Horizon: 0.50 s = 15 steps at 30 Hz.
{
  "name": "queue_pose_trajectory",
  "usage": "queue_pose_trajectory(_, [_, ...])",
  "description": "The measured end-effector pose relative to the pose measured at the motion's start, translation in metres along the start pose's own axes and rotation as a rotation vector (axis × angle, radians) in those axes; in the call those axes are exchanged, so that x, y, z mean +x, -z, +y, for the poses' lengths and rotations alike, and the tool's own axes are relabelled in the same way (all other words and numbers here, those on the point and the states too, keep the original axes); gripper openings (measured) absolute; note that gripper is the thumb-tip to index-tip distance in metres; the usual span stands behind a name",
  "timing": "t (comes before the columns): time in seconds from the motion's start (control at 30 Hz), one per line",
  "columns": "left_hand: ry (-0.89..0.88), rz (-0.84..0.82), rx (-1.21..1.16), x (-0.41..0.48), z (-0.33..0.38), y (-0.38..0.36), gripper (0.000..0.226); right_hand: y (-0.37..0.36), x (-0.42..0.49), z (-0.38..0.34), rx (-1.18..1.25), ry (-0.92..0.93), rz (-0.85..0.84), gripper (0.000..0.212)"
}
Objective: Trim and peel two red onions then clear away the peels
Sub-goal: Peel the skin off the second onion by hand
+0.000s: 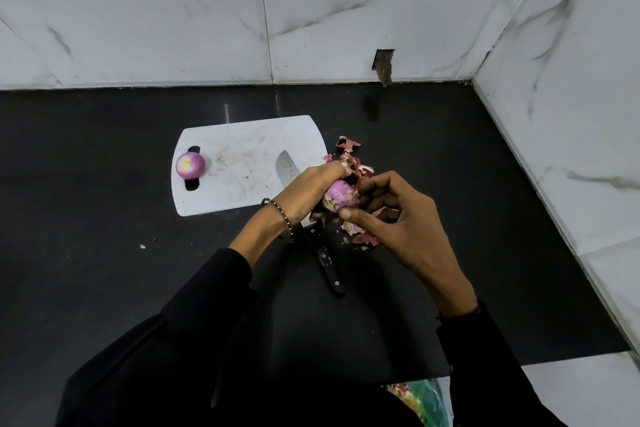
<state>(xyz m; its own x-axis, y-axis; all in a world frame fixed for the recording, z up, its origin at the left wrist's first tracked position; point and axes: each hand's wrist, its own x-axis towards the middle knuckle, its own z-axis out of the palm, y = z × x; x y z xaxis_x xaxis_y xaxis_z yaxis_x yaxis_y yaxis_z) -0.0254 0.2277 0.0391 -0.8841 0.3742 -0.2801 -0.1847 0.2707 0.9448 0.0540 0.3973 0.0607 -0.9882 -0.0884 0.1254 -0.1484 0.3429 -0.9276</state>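
I'm watching a person work over a white plastic cutting board (242, 163) that is lying on a black stone counter (86, 218). Just off the board's near right corner, both hands are holding a partly peeled red onion (341, 198) up off the counter.

The left hand (308, 192) is wrapping its curled fingers round the onion's far and left sides, and a beaded bracelet (281, 215) is sitting on that wrist. The right hand (398, 222) is closing on the onion from the right. Its thumb is pressing the near face, and its curled fingers are pinching at a flap of dark skin on top.

At the board's left end, a fully peeled red onion (190, 166) is sitting over the handle slot, pale cut end showing. A steel knife with a black riveted handle (325, 262) is lying across the board's near right corner. Its blade tip is resting on the board, its handle is reaching out onto the counter, and its middle is hiding under the left hand.

Loose purple-red onion peels (348, 149) are lying heaped on the counter right of the board, some beyond the hands and some beneath them. Grey-veined white marble tiles (138, 28) are rising behind the board's far edge.
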Motion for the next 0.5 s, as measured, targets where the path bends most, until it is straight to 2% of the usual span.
queue_pose_trajectory(0.1, [-0.052, 0.054, -0.021, -0.002, -0.001, -0.002, 0.046, -0.001, -0.003, 0.0, 0.106, -0.072, 0.022, 0.037])
queue_pose_trajectory(0.2, [-0.081, 0.093, -0.061, -0.006, -0.003, -0.003, 0.025, -0.003, -0.004, 0.001, 0.127, -0.099, 0.049, 0.038])
queue_pose_trajectory(0.37, [-0.11, 0.124, -0.05, -0.013, -0.002, -0.004, 0.041, -0.004, -0.002, 0.002, 0.037, -0.076, 0.091, 0.035])
queue_pose_trajectory(0.5, [-0.126, 0.083, -0.03, -0.017, -0.004, -0.002, 0.044, -0.002, 0.001, 0.008, -0.045, -0.07, 0.145, 0.032])
